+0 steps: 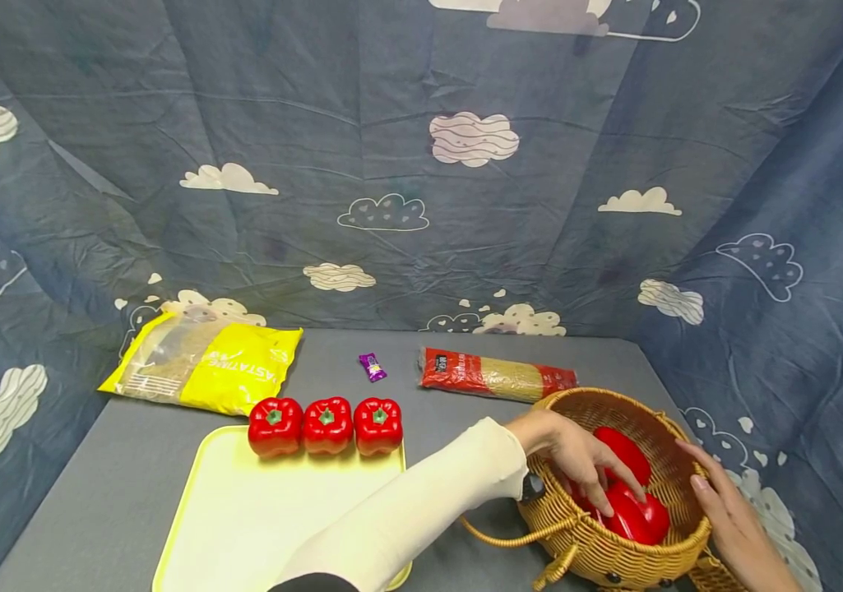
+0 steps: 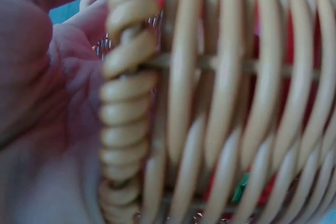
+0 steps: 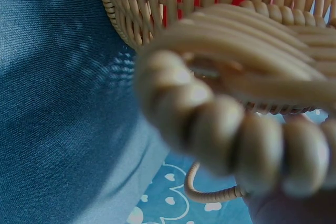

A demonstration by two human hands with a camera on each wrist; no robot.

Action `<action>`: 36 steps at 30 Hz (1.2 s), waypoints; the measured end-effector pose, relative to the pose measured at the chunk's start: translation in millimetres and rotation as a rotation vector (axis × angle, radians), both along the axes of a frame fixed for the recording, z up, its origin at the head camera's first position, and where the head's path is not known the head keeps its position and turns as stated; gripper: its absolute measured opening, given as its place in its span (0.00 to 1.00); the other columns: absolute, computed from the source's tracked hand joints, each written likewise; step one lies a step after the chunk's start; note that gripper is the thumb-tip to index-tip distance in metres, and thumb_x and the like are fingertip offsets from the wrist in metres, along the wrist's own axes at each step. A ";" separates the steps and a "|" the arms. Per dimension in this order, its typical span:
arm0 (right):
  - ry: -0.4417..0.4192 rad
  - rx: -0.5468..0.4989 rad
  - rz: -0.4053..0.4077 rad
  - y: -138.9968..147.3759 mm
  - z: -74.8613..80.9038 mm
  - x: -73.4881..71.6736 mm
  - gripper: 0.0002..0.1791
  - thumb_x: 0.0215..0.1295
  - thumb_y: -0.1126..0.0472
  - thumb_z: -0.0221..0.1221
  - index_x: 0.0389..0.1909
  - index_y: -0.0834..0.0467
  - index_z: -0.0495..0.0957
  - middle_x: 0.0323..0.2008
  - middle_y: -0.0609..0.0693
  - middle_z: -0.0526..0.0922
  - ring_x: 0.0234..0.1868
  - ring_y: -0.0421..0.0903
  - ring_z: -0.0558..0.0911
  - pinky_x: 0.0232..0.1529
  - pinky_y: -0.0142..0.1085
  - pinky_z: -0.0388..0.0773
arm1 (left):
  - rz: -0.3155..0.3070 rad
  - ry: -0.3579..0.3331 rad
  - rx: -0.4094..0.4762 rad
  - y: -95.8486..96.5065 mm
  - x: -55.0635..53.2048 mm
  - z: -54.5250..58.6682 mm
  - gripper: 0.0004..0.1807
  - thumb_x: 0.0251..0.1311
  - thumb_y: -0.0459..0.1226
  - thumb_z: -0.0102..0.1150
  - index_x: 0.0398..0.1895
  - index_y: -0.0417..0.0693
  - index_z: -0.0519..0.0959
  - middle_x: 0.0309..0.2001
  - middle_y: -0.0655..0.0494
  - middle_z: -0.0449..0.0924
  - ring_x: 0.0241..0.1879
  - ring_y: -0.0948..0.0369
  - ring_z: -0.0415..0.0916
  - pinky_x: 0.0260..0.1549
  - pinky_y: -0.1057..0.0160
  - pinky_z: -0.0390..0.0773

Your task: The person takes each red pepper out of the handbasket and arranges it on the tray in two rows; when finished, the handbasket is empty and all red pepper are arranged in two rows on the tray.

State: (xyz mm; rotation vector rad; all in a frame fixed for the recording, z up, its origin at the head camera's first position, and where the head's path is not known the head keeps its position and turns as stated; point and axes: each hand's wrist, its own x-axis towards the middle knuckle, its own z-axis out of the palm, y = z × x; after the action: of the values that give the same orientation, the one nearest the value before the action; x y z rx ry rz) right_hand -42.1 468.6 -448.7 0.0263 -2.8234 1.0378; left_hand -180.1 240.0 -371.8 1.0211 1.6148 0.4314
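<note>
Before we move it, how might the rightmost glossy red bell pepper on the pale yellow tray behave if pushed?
The rightmost pepper may feel slippery: its skin shines. Its blocky, lobed shape suggests sliding or rocking over rolling. Pushed left, it would probably nudge the adjacent middle pepper.

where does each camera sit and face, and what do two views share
Head: on the head, facing forward and down over a tan woven wicker basket and pale yellow rectangular tray; left hand, cream cloth sleeve and right hand show.
Left wrist: on that wrist, facing the basket's weave; part of that hand shows.
Right wrist: on that wrist, facing a coiled wicker edge; any hand is too dim to tell.
Wrist views share the basket, red behind its weave.
</note>
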 end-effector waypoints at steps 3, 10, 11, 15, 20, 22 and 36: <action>-0.013 0.002 -0.006 -0.2 0.2 -0.1 0.28 0.82 0.58 0.38 0.79 0.57 0.49 0.63 0.19 0.50 0.54 0.12 0.55 0.44 0.16 0.67 | 0.002 0.022 0.012 -0.5 -0.6 0.2 0.31 0.68 0.35 0.59 0.72 0.67 0.68 0.53 0.63 0.73 0.45 0.71 0.70 0.36 0.68 0.78; -0.044 0.022 -0.033 0.3 0.5 -1.0 0.29 0.82 0.56 0.38 0.78 0.58 0.49 0.64 0.22 0.51 0.52 0.11 0.54 0.42 0.18 0.71 | -0.008 0.013 0.063 -0.8 -0.9 -1.8 0.32 0.67 0.33 0.60 0.72 0.63 0.68 0.35 0.57 0.70 0.31 0.67 0.68 0.27 0.69 0.76; -0.045 0.024 -0.035 0.4 0.6 -1.1 0.29 0.82 0.55 0.38 0.78 0.58 0.49 0.64 0.23 0.51 0.52 0.11 0.54 0.42 0.18 0.70 | -0.006 0.014 0.065 -0.9 -0.9 -2.0 0.32 0.67 0.33 0.60 0.72 0.63 0.68 0.35 0.57 0.71 0.32 0.68 0.69 0.27 0.69 0.76; -0.067 0.028 -0.044 0.4 0.5 -1.3 0.29 0.82 0.54 0.38 0.79 0.58 0.48 0.68 0.34 0.54 0.51 0.11 0.53 0.42 0.19 0.72 | 0.019 -0.003 0.069 -2.1 -1.6 -1.9 0.31 0.65 0.32 0.61 0.70 0.63 0.70 0.41 0.57 0.75 0.39 0.69 0.72 0.31 0.69 0.79; -0.104 0.029 -0.054 0.4 0.8 -1.3 0.30 0.83 0.53 0.36 0.79 0.60 0.46 0.72 0.59 0.54 0.51 0.13 0.53 0.42 0.25 0.78 | 0.047 -0.022 0.074 -4.5 -2.9 -1.1 0.30 0.65 0.32 0.62 0.68 0.65 0.73 0.59 0.66 0.73 0.52 0.73 0.71 0.39 0.67 0.81; -0.113 0.027 -0.056 0.5 1.1 -1.1 0.30 0.83 0.53 0.36 0.79 0.60 0.45 0.71 0.65 0.53 0.52 0.14 0.54 0.44 0.34 0.83 | 0.039 -0.019 0.080 -4.6 -2.4 -1.1 0.30 0.65 0.32 0.61 0.68 0.65 0.72 0.63 0.69 0.70 0.54 0.73 0.70 0.40 0.67 0.81; -0.078 0.016 -0.049 0.3 -1.0 -0.8 0.30 0.82 0.54 0.38 0.78 0.59 0.48 0.68 0.36 0.56 0.51 0.13 0.54 0.42 0.26 0.79 | -0.064 0.015 0.137 -2.7 3.8 -6.1 0.33 0.66 0.34 0.61 0.73 0.62 0.68 0.70 0.71 0.63 0.66 0.70 0.66 0.54 0.76 0.69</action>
State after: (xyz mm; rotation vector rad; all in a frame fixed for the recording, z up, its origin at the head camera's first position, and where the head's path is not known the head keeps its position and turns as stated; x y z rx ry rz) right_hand -42.9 468.9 -449.7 -0.0834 -2.8858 1.0283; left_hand -176.3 237.4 -377.9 1.1784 1.5781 0.4975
